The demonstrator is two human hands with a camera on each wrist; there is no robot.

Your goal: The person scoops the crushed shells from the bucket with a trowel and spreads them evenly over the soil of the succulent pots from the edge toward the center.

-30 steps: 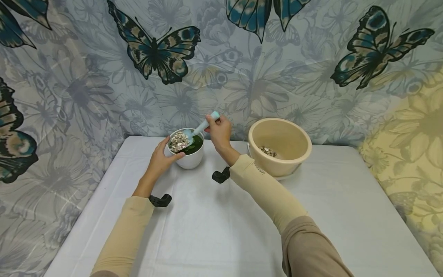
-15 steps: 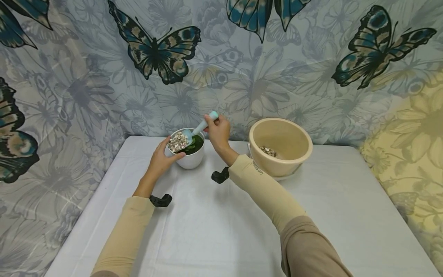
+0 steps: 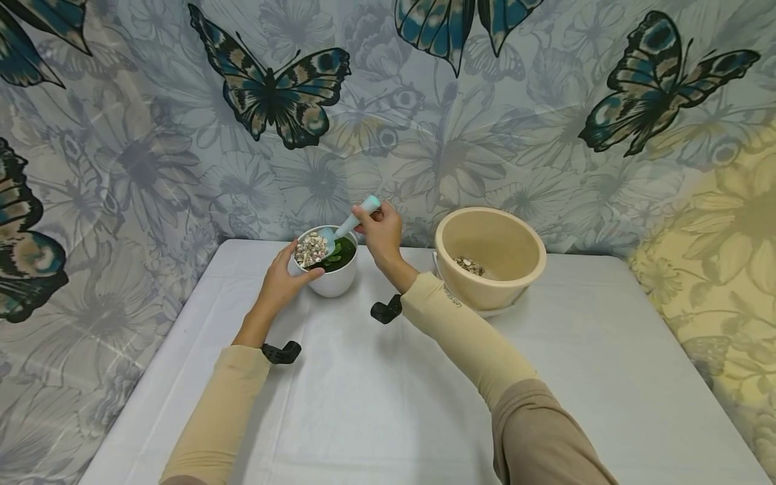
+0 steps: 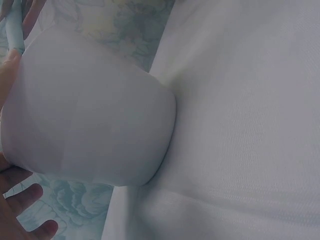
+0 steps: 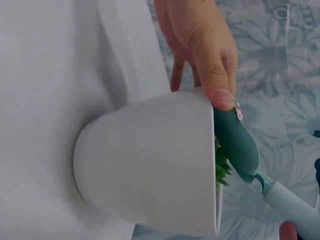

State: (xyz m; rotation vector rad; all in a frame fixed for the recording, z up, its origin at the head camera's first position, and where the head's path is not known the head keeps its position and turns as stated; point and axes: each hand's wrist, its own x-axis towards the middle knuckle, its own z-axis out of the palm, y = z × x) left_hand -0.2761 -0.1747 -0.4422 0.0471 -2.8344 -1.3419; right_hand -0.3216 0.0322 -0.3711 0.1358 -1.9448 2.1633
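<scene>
A white flowerpot [image 3: 335,281] stands upright at the table's back left, holding pale gravel [image 3: 310,249] and a small green plant [image 5: 220,162]. My left hand [image 3: 281,283] holds the pot's near left side, thumb at the rim and fingers spread along the wall. My right hand [image 3: 383,234] pinches the light blue handle of a small garden trowel [image 3: 348,226] above the pot. In the right wrist view the teal trowel blade [image 5: 241,146] lies across the pot's mouth, over the plant, its far end beside the left thumb. The gravel lies at the blade on the left side.
A larger cream pot [image 3: 491,283] stands to the right, with some gravel [image 3: 469,265] at its bottom and a pale saucer under it. White cloth covers the table [image 3: 364,404]. A butterfly-print fabric wall [image 3: 455,148] rises right behind the table's back edge.
My right hand and the trowel handle have shifted very slightly left. The gravel at the blade has spread a little toward the pot's left side. The left hand stays on the pot.
</scene>
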